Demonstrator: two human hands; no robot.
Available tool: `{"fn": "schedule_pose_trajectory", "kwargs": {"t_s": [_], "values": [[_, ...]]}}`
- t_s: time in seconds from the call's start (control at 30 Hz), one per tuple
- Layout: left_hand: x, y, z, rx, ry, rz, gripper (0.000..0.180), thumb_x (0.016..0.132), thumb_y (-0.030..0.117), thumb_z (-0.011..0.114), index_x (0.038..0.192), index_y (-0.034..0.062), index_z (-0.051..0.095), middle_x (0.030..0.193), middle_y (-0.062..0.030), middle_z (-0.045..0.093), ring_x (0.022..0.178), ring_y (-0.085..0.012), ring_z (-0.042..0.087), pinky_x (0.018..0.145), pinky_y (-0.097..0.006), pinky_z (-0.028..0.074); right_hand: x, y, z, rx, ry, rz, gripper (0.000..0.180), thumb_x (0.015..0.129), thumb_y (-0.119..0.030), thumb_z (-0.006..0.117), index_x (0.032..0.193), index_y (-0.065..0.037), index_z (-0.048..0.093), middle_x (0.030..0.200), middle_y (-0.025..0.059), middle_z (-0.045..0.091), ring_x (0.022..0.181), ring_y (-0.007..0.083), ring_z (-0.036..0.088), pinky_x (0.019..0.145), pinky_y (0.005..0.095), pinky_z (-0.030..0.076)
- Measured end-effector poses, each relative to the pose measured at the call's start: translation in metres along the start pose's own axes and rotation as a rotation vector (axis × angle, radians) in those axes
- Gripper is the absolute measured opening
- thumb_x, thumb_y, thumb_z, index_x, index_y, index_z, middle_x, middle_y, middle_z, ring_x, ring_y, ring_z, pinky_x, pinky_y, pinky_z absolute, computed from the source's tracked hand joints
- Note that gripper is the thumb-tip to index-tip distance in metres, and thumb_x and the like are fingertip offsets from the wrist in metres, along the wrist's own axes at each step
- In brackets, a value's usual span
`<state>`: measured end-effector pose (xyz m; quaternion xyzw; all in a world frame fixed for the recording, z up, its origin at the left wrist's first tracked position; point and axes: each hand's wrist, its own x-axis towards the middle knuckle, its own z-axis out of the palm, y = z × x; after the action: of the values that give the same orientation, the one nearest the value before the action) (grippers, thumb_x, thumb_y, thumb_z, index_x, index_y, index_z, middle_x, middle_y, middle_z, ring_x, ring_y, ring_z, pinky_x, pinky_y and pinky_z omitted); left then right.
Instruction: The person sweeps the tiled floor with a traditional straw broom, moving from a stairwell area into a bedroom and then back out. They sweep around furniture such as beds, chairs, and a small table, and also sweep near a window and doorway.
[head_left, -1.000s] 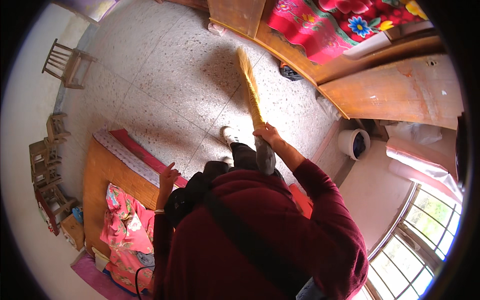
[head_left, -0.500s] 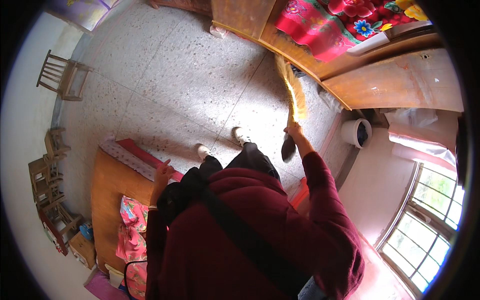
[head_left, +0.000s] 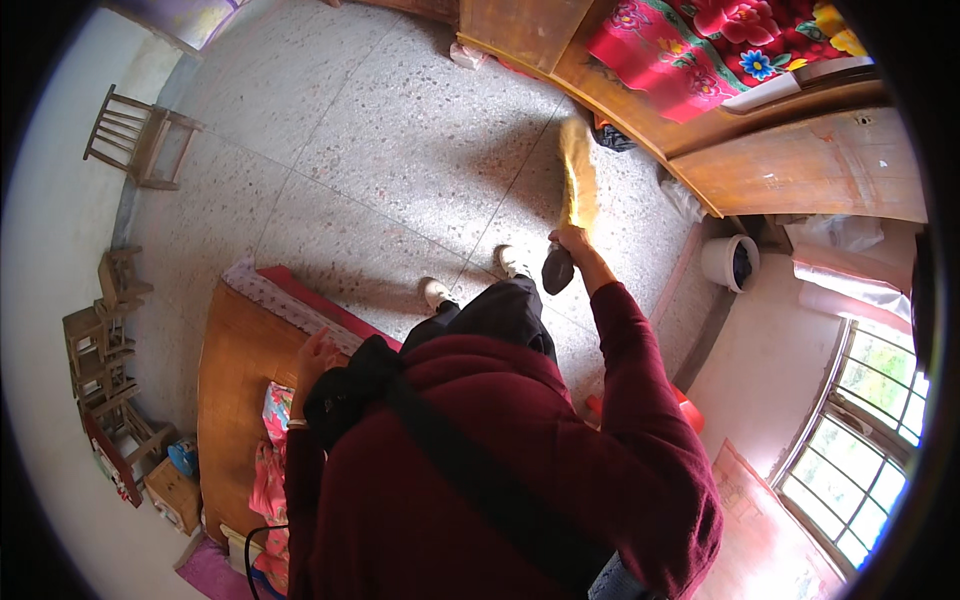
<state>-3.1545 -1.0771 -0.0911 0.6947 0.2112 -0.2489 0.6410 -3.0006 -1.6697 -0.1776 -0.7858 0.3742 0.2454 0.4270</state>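
Hands, broom and floor, seen from above. Nearest, the left hand (head_left: pixel 319 354) hangs by the far edge of the bed (head_left: pixel 240 350); its fingers are loosely extended and appear to hold nothing, and whether they touch the bed cannot be told. Farther out, the right hand (head_left: pixel 573 241) is closed around the broom (head_left: pixel 572 190), gripping it just below the bristles, with the dark butt (head_left: pixel 558 272) projecting back toward the torso (head_left: pixel 470 430). The long axis of the broom thus runs through the fist, almost straight away from the body; the right hand holds it, and the left is well apart. The shoes (head_left: pixel 515 262) stand on the floor (head_left: pixel 400 150) to the left of the fist. Beyond the fingers, the blurred bristles (head_left: pixel 576 150) point toward the floor's far right edge, where the cabinet (head_left: pixel 540 52) stands; their tips lie near a black bag (head_left: pixel 614 138) at its foot. Contact between tips and floor cannot be judged.
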Motion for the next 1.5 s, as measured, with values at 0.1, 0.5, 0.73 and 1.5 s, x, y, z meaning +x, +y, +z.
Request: {"fn": "schedule_pose_trajectory", "kwargs": {"t_s": [0.1,0.5,0.73,1.5], "values": [[0.000,0.013,0.001,0.042,-0.001,-0.027,0.038,0.086,0.015,0.052,0.121,0.0052,0.045,0.079,-0.0016,0.056,0.072,-0.0098,0.056,0.057,-0.020,0.044,-0.001,0.014,-0.005,-0.192,0.070,-0.056,0.058,0.054,-0.024,0.071,0.103,0.002,0.053,0.091,0.0187,0.060,0.083,0.0273,0.059,0.073,0.0342,0.048],[0.009,0.028,0.008,0.169,0.046,-0.004,0.038,0.086,0.012,0.052,0.122,0.0050,0.044,0.079,-0.0044,0.059,0.069,-0.0097,0.055,0.060,-0.022,0.043,0.027,0.010,-0.031,-0.195,0.362,0.110,0.052,0.054,-0.015,0.071,0.100,-0.005,0.052,0.092,0.0162,0.060,0.087,0.0291,0.059,0.076,0.0354,0.048],[0.026,0.022,0.019,0.156,-0.023,-0.032,0.037,0.084,0.009,0.052,0.121,0.0069,0.046,0.077,-0.0040,0.059,0.067,-0.0090,0.056,0.055,-0.020,0.043,-0.031,-0.032,-0.019,-0.267,0.159,-0.153,0.079,0.053,-0.018,0.069,0.123,-0.006,0.037,0.095,0.0212,0.059,0.089,0.0317,0.058,0.077,0.0357,0.046],[0.209,0.240,0.248,0.243,-0.228,0.205,0.040,0.083,0.010,0.053,0.122,0.0045,0.044,0.073,0.0029,0.051,0.068,-0.0063,0.053,0.057,-0.018,0.042,-0.162,0.187,-0.126,-0.221,0.246,0.316,0.078,0.057,-0.019,0.069,0.124,-0.001,0.033,0.090,0.0210,0.059,0.083,0.0326,0.059,0.070,0.0376,0.047]]}}
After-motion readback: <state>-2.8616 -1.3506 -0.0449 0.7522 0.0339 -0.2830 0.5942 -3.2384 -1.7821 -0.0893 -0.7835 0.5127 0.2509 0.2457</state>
